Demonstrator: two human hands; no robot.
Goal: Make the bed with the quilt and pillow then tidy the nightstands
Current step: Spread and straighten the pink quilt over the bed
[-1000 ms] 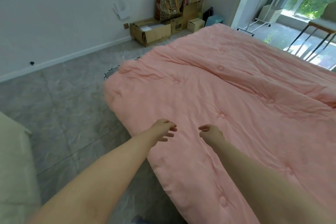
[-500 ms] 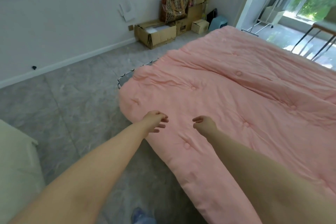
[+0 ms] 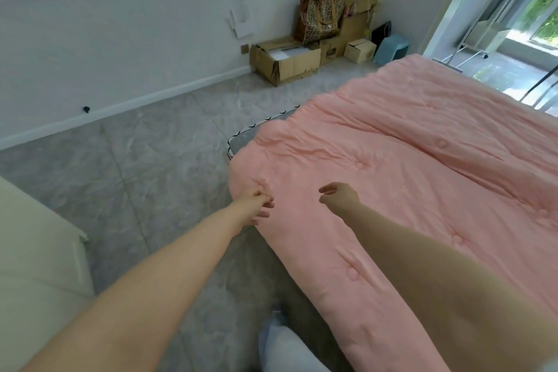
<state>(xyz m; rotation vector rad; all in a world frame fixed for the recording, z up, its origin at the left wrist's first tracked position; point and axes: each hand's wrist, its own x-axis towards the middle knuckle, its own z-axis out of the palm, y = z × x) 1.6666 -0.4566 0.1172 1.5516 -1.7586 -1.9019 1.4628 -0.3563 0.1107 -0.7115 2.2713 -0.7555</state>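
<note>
A pink tufted quilt lies spread over the bed, wrinkled toward its near-left corner. A grey mattress corner shows bare beyond that corner. My left hand reaches to the quilt's left edge near the corner, its fingers loosely curled with nothing held. A little to the right, my right hand hovers just over the quilt, thumb and fingers loosely curled and empty. No pillow is in view.
A cream nightstand stands at the left edge. Cardboard boxes, a patterned bag and a blue bin sit against the far wall. Grey tiled floor runs along the bed. A glass door is at the far right.
The view has shifted so the quilt's corner sits closer to my hands. Both hands have moved toward that corner, the left one now at the quilt's edge.
</note>
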